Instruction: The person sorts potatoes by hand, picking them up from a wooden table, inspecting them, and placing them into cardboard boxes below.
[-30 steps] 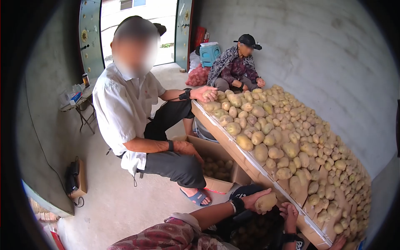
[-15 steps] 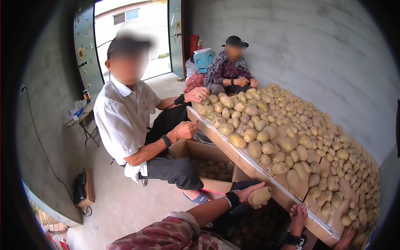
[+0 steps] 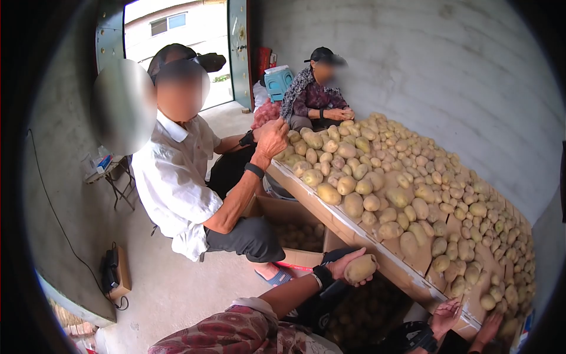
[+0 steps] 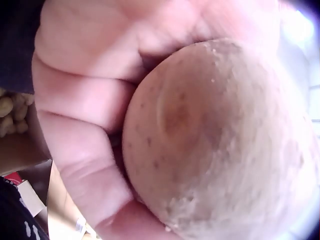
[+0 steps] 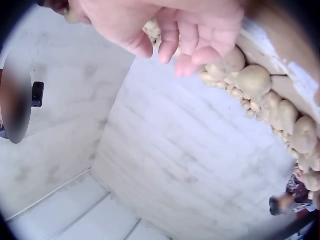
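My left hand (image 3: 345,264) grips a large tan potato (image 3: 360,269) low beside the long table edge. In the left wrist view its curled fingers (image 4: 82,130) wrap one side of the potato (image 4: 215,145), whose skin is dusty and spotted with a brown dent. My right hand (image 3: 446,318) is at the near end of the table edge, fingers loosely bent. The right wrist view shows that hand (image 5: 185,30) holding nothing, with potatoes (image 5: 254,80) just past its fingertips.
Potatoes (image 3: 354,205) cover the cardboard-topped table (image 3: 407,277). Below stand a cardboard box (image 3: 283,207) of potatoes and a dark container with more. A person in a white shirt (image 3: 177,183) sits left; another (image 3: 315,94) sits at the back. Someone's hand (image 3: 488,328) rests near the right corner.
My right hand has moved right along the table edge and its fingers have loosened. My left hand keeps the potato. The white-shirted person's lower hand has risen from the box to the table's height.
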The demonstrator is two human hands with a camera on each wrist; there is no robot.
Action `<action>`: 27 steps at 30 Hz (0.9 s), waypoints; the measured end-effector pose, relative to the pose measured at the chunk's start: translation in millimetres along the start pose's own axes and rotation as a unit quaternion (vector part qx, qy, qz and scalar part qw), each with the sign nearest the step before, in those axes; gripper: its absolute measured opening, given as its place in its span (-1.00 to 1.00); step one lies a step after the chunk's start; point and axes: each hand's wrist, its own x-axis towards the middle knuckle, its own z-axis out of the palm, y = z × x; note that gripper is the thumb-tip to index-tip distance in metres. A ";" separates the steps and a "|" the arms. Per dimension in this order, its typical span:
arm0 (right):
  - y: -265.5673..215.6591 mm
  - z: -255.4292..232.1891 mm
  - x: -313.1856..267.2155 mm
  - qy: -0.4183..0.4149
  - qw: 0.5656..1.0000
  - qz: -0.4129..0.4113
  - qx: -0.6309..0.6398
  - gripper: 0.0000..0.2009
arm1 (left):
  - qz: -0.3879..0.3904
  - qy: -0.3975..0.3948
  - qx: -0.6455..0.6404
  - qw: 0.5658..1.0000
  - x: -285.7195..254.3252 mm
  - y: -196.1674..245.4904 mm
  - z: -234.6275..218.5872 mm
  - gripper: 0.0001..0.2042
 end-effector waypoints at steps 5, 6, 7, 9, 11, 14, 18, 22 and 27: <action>6.0 15.2 -2.6 -0.042 0.999 0.014 -0.021 -0.76 | -0.003 0.006 -0.016 1.000 0.7 -2.9 -6.7 -0.32; 11.4 24.1 -3.2 -0.057 0.998 0.007 -0.036 -0.74 | -0.003 0.003 -0.022 1.000 1.7 -3.7 -8.6 -0.32; 20.7 31.4 -4.1 0.032 0.998 -0.015 -0.054 -0.74 | 0.016 0.034 -0.042 0.998 4.8 -8.4 -9.9 -0.33; 45.5 67.0 -8.8 0.011 0.998 0.034 -0.048 -0.79 | 0.016 0.051 -0.086 0.995 16.3 -22.1 -7.0 -0.38; 69.8 94.5 -14.0 -0.047 0.990 0.131 -0.021 -0.82 | 0.024 0.064 -0.124 0.990 25.6 -32.7 1.5 -0.42; 101.2 87.7 -16.6 -0.043 0.968 0.197 -0.152 -0.70 | 0.017 0.020 -0.143 0.989 37.9 -38.9 18.5 -0.40; 117.4 81.4 -14.9 -0.007 0.952 0.195 -0.238 -0.62 | 0.048 0.088 -0.189 0.977 40.7 -32.3 54.3 -0.35; 106.2 71.1 -10.8 0.061 0.960 0.166 -0.219 -0.60 | 0.052 0.088 -0.138 0.985 39.3 -33.5 71.3 -0.36; 93.2 63.6 -14.6 0.078 0.962 0.157 -0.208 -0.58 | -0.002 -0.047 -0.340 0.939 44.3 -49.9 69.2 -0.37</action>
